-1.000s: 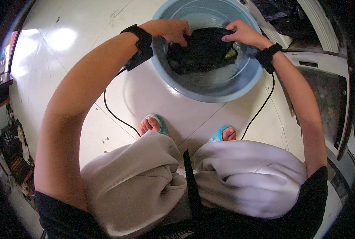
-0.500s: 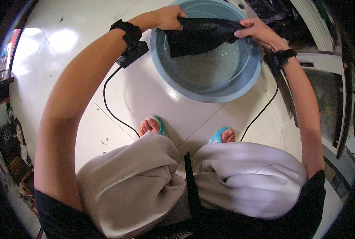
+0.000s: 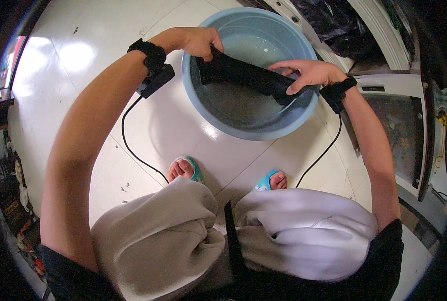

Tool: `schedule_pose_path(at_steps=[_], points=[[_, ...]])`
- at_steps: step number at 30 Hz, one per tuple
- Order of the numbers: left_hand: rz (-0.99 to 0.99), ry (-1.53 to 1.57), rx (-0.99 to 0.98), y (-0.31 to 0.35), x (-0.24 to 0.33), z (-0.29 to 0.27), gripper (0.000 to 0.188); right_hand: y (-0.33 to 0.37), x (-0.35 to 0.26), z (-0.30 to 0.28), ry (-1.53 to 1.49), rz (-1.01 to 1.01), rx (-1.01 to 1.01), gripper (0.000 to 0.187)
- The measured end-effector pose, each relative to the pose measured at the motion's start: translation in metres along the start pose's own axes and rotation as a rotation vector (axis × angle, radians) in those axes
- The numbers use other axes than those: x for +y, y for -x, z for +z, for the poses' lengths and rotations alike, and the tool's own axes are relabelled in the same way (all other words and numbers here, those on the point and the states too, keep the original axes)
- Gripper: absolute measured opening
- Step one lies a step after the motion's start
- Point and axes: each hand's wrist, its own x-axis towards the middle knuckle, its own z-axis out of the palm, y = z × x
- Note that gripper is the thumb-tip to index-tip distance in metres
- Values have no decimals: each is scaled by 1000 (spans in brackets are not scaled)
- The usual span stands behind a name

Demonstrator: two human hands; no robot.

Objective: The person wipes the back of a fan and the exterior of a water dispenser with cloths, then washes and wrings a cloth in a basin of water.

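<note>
A black cloth [image 3: 246, 72] stretches across the blue plastic basin [image 3: 257, 134], over cloudy water [image 3: 238, 106] at the bottom. My left hand [image 3: 199, 42] grips the cloth's left end near the basin's far left rim, fingers curled around it. At the other end, my right hand [image 3: 314, 74] has the cloth between its thumb and fingers, the index finger stretched along the top. The cloth slopes down from left to right, its lower edge hanging inside the basin. What the right hand's other fingers do is partly hidden.
The basin stands on a pale tiled floor [image 3: 148, 120]. My slippered feet [image 3: 185, 169] are just nearer than it. On the right stands a white-framed cabinet door [image 3: 391, 131], with a black plastic bag [image 3: 329, 22] behind. Cables [image 3: 128, 143] run from both wrist devices.
The cloth has come lower and nearer, and its right end has dropped. My right hand has moved down and its fingers have spread more. The basin appears lower in view.
</note>
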Motion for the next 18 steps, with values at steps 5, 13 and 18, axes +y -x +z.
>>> schedule_pose_path(at_steps=[5,13,18], points=[[-61,-47,49,-1,9,2,39,-2,20,-14,86,-30,41,61],[12,-137,-30,-4,11,-3,38,-3,4,-12,241,227,-22,37],[-18,-130,14,0,10,-4,32,-1,7,-16,336,-83,264,26]])
